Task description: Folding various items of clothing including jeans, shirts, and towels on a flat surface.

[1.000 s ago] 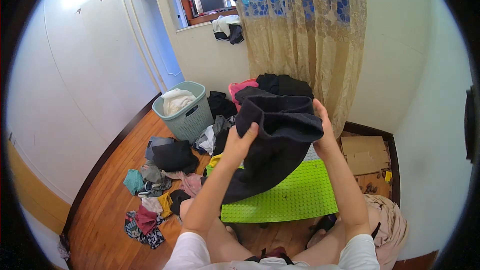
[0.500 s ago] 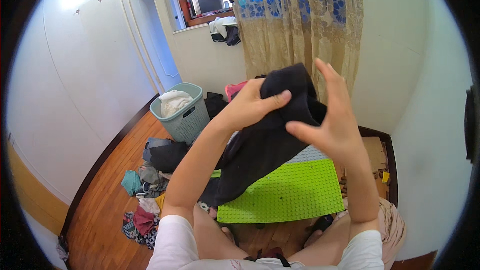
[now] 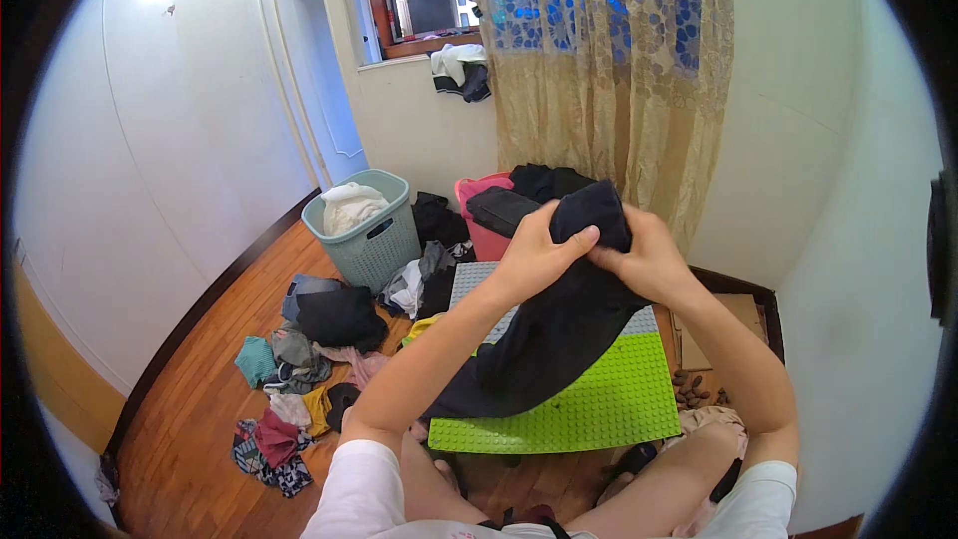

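A black garment [image 3: 544,339] hangs from both my hands over the table. Its upper end is bunched into a folded band, and the lower part trails down to the left across the green studded tabletop [image 3: 599,409]. My left hand [image 3: 544,250] grips the band's left side, with the thumb on the cloth in front. On the other side my right hand [image 3: 649,255] closes round the cloth, its thumb close to the left thumb. The right fingers are partly hidden behind the fabric. I cannot make out what kind of garment it is.
A grey-green laundry basket [image 3: 369,250] with white cloth stands at the back left. Beside it is a pink basket [image 3: 487,238] heaped with dark clothes. Piles of clothes [image 3: 299,359] cover the floor on the left. Flattened cardboard [image 3: 728,329] lies right of the table, near the wall.
Both hands have come down with the black garment. My right hand, spread beside the cloth before, has moved left and closed on it.
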Demonstrator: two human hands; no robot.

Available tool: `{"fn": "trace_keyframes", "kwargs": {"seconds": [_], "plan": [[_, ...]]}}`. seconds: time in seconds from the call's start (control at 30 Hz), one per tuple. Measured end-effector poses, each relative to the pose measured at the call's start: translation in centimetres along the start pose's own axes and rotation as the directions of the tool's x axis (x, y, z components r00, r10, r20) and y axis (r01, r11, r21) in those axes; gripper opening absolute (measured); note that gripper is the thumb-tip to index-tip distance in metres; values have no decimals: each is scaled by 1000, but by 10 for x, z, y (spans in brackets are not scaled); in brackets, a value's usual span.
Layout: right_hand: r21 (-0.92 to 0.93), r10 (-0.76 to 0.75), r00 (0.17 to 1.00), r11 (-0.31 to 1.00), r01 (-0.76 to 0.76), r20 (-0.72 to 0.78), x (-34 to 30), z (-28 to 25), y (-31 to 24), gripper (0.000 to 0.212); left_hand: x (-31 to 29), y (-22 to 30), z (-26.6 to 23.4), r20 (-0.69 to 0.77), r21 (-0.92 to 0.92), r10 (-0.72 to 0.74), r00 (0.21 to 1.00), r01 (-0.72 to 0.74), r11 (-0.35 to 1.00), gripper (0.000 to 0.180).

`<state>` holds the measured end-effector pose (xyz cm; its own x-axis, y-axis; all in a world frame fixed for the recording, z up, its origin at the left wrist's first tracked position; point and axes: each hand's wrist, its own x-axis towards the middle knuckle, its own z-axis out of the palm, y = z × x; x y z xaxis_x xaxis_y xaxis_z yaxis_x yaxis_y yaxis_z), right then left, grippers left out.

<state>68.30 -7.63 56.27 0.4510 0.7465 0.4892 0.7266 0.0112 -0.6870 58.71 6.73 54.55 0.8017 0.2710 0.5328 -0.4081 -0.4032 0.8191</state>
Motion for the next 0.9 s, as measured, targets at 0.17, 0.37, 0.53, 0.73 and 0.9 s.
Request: {"fn": "trace_keyframes", "kwargs": {"seconds": [0.17, 0.37, 0.53, 0.73, 0.9], "plan": [[78, -78, 944, 991, 108, -320, 18, -37, 12, 23, -17, -22, 2, 60, -33, 39, 997, -37, 999, 42], [-169, -263, 814, 964, 204, -518, 29, -93, 0, 23, -42, -82, -51, 104, 136, -293, 950, 279, 951, 35], [-180, -198, 783, 977, 112, -589, 24, -137, 11, 24, -69, -135, -85, -10, 371, -326, 945, 306, 877, 22], [-217, -202, 791, 972, 89, -578, 28, -121, 5, 23, -68, -123, -35, 0, 272, -119, 993, 115, 955, 29], [-199, -165, 815, 978, 62, -556, 31, -116, 3, 23, -57, -100, 13, -18, 404, 86, 996, -72, 912, 38]]}}
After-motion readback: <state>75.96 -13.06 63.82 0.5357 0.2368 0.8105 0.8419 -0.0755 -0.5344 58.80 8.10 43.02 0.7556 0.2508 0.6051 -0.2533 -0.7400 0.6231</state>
